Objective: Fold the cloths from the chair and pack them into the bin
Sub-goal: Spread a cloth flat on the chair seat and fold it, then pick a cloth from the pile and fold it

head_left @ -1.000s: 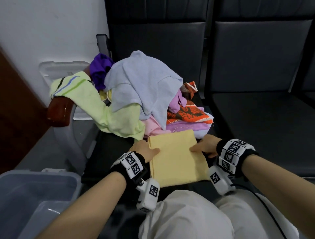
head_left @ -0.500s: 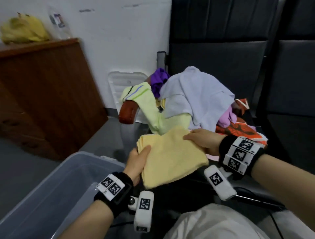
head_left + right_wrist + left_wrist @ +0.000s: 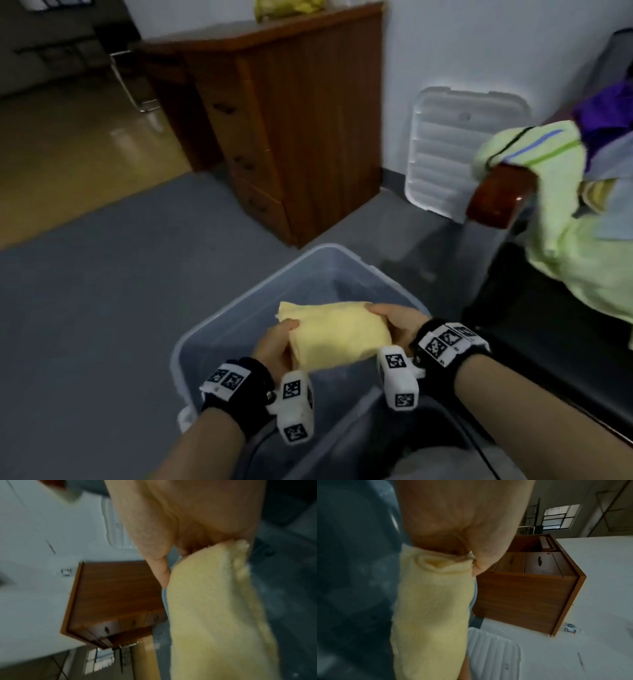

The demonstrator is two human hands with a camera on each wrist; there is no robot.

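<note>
A folded yellow cloth [image 3: 337, 334] hangs in the air over the open clear plastic bin [image 3: 239, 308], held by both hands. My left hand [image 3: 275, 342] grips its left edge, thumb on top. My right hand [image 3: 394, 320] grips its right edge. In the left wrist view the yellow cloth [image 3: 433, 608] runs down from the left hand [image 3: 471, 561], whose thumb pinches its folded edge. The right wrist view shows the yellow cloth [image 3: 214, 608] pinched the same way by the right hand [image 3: 171, 563]. A pile of unfolded cloths [image 3: 582, 205] lies on the black chair [image 3: 534, 308] at the right.
A wooden drawer cabinet [image 3: 291, 137] stands behind the bin against the white wall. The bin's white lid [image 3: 455, 150] leans on that wall. A brown wooden armrest [image 3: 500, 195] of the chair juts out between the bin and the cloth pile. Grey floor lies to the left.
Both hands lifted the folded yellow cloth off the chair seat and carried it left, over the bin. The head view swung left with it.
</note>
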